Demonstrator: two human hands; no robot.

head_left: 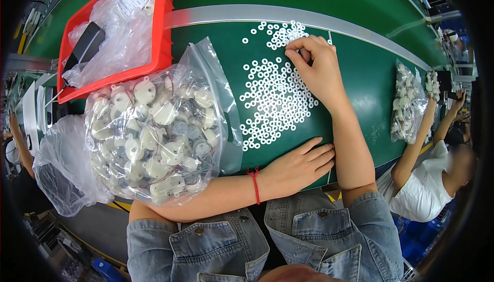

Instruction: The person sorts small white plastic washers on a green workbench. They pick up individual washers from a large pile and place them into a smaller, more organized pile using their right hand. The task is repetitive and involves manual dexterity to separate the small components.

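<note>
Many small white ring-shaped washers lie loose on the green tabletop, with a smaller cluster beyond the main spread. Over the gap between the two groups is my right hand, thumb and forefinger pinched together at the far cluster's near edge. Whatever the fingertips hold, if anything, is too small to make out. My left hand, with a red cord around its wrist, rests flat on the table near its front edge, fingers stretched out. It holds nothing and lies just nearer than the washers.
To my left, a large clear bag holds several cream-coloured round motor-like parts with wires. Behind it stands a red bin with plastic film and a black object. Another bag of parts lies far right, beside a co-worker. A metal strip crosses the table's back.
</note>
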